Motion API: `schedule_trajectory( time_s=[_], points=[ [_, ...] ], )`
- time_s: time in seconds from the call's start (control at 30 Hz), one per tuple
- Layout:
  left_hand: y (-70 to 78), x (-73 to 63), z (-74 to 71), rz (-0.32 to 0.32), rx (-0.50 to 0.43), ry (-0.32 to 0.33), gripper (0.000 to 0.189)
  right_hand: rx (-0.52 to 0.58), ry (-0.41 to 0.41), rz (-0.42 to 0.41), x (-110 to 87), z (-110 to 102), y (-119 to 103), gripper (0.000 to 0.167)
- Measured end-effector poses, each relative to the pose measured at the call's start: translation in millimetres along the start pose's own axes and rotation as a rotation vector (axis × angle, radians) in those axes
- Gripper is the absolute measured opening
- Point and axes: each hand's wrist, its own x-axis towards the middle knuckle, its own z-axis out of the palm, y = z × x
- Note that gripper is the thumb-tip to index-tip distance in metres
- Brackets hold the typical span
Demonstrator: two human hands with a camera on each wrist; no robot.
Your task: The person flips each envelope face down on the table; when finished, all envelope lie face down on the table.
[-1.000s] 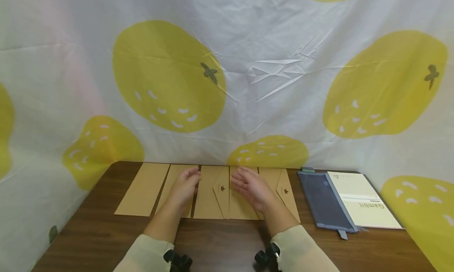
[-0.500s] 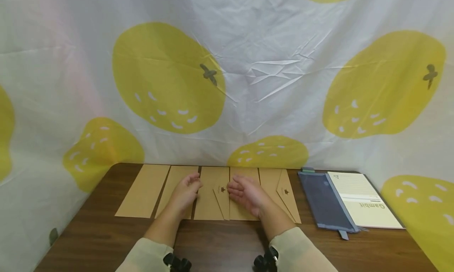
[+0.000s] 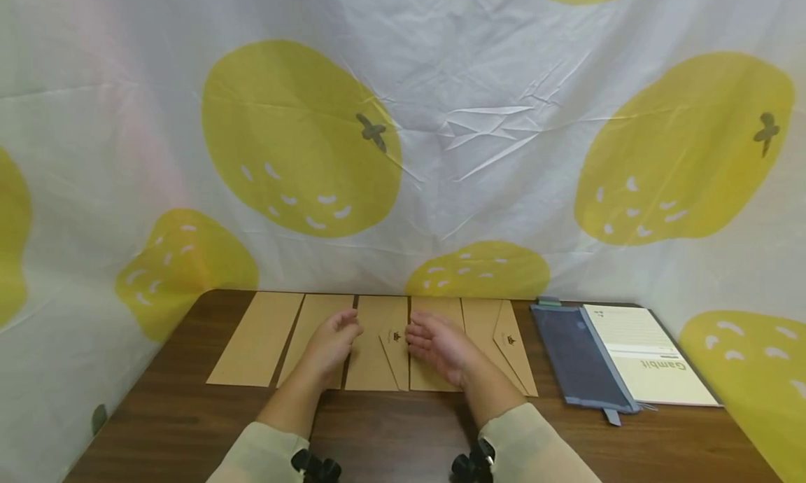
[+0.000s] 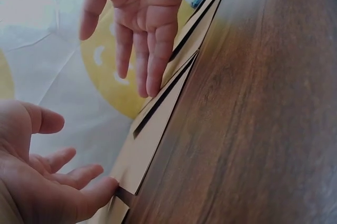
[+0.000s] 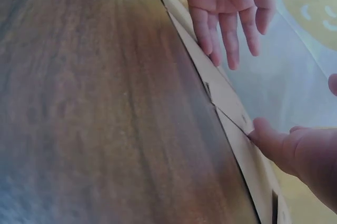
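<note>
Obs.: five tan envelopes (image 3: 252, 343) lay flat in a row along the far side of the tabletop (image 3: 390, 434). Dark gaps showed between first and second, and between second and third; farther right the edges lay very close, and whether they touched could not be told. The third and fifth each showed a pointed flap (image 3: 398, 360) with a crown mark (image 3: 397, 337).

Grip, left: the left hand (image 3: 330, 344) was over the second envelope, fingertips reaching across to the third, fingers relaxed and clasping nothing. Grip, right: the right hand (image 3: 443, 346) was over the fourth, fingers extended and likewise without a hold. The palms faced each other, apart, the third envelope's crown showing between them. Fingertip contact with the paper — cannot tell, even from the wrist views.

Technique (judgement): stock this thin and flat probably called for light, even fingertip pressure along the long edges, both hands at matching height. Pushing on a flap's point would likely have lifted or creased it; the plain body seemed safer. With third and fourth so close, a sideways shove risked sliding one beneath the other — better one at a time, the opposite hand steadying its neighbour. A blue mesh pouch (image 3: 579, 357) and notepad (image 3: 655, 357) lay to the right, apart from the row.
</note>
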Motion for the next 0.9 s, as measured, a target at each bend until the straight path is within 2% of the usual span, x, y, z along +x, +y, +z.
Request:
schedule_trajectory(
  time_s=[0.27,0.57,0.9],
  points=[
    [-1.1,-0.7,1.4,0.017,0.050,-0.012,0.057,0.024,0.039,-0.042,2.2,-4,1,0.066],
    [0.0,-2.8,6.2,0.019,0.129,-0.065,0.056,-0.055,0.025,-0.042,5.0,-10,4,0.063],
    [1.0,-6.9,13.2,0.072,0.169,-0.181,0.067,-0.112,-0.003,-0.044,4.2,-3,6,0.064]
  ],
)
